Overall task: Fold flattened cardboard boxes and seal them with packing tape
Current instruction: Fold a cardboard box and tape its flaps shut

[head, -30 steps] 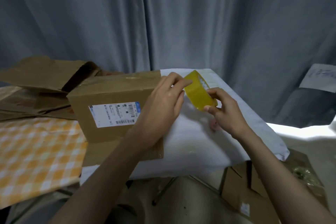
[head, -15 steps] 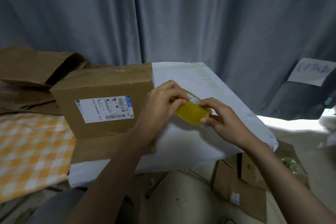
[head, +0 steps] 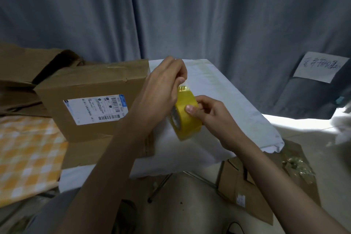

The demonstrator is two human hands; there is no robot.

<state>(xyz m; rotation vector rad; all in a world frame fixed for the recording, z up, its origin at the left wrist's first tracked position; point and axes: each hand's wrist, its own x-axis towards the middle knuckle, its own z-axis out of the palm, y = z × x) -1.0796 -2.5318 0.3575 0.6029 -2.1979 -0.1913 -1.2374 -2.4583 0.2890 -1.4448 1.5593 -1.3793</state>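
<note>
Light, rigid yellow packing tape roll (head: 187,113) gripped by right hand (head: 212,118); left hand (head: 163,89) pinched sticky free end above, likely tear-prone

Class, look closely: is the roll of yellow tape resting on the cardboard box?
No, the tape roll is held between the left hand and right hand, beside the cardboard box.

Both forearms bare, no sleeves showing.

Handwriting on the paper sheet (head: 319,67) too blurred to read.
</note>
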